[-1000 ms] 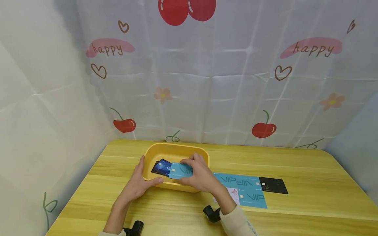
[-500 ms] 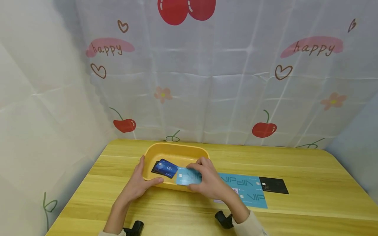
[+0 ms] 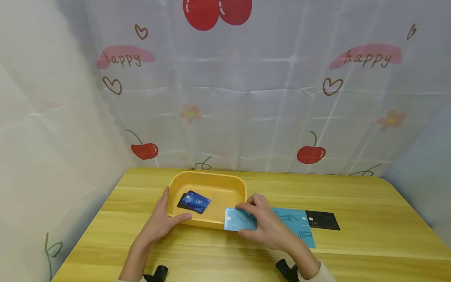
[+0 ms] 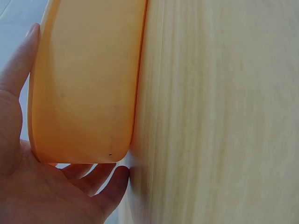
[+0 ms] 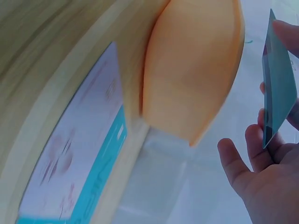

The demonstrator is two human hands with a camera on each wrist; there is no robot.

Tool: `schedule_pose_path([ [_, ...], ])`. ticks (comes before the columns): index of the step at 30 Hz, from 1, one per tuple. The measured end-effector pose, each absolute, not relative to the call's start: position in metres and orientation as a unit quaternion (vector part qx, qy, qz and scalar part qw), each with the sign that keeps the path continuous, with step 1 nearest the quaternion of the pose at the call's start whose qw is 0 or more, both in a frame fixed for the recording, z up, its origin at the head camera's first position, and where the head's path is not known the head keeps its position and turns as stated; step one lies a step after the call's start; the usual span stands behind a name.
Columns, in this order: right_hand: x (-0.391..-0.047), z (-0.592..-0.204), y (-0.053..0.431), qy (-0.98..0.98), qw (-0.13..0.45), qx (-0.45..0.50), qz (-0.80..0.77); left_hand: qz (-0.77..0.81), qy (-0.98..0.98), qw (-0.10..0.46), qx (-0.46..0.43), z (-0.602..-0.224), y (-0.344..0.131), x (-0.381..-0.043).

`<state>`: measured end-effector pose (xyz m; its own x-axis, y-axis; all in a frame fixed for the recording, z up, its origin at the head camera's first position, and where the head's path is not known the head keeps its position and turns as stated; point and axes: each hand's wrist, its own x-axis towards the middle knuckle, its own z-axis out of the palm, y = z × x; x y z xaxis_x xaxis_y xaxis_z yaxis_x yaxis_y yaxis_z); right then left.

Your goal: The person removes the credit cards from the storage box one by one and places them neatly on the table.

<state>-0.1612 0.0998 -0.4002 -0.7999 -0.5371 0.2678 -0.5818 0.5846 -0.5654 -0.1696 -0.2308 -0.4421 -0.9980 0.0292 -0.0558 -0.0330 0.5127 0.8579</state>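
Observation:
A yellow plastic bin [image 3: 215, 179] stands on the wooden table. My left hand [image 3: 158, 225] holds its left end, the thumb at the near rim and the fingers round the outside; the left wrist view shows the bin's wall [image 4: 88, 84] close up. My right hand [image 3: 267, 225] pinches a light-blue VIP card [image 3: 237, 220] between thumb and fingers, at the bin's near right corner. In the right wrist view this card [image 5: 279, 79] is edge-tilted and raised above the table. Inside the bin, a dark-blue VIP card [image 3: 197, 201] overlaps a black card [image 3: 181, 202].
To the right on the table lie light-blue VIP cards [image 3: 299, 224] beside a black VIP card [image 3: 323, 220]. A pale card with pink flowers [image 5: 74, 140] lies near the bin in the right wrist view. A printed cloth [image 3: 267, 129] hangs behind the table.
My right hand has carried the light-blue card rightward and nearer, from above the bin's inside to its near right corner. The left hand keeps its place on the bin.

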Motion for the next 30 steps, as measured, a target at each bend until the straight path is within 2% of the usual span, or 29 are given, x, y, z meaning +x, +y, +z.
schedule_pose_path([
  [17, -0.142, -0.407, 0.160, -0.905, 0.029, 0.303, 0.296, 0.500, 0.865, 0.033, -0.003, -0.443, -0.231, -0.170],
  [24, -0.134, -0.415, 0.188, -0.920, 0.056, 0.296, 0.252, 0.497, 0.867, 0.033, -0.004, -0.441, -0.231, -0.168],
  [30, -0.129, -0.423, 0.212, -0.930, 0.050, 0.278, 0.235, 0.498, 0.867, 0.032, -0.004, -0.442, -0.230, -0.168],
])
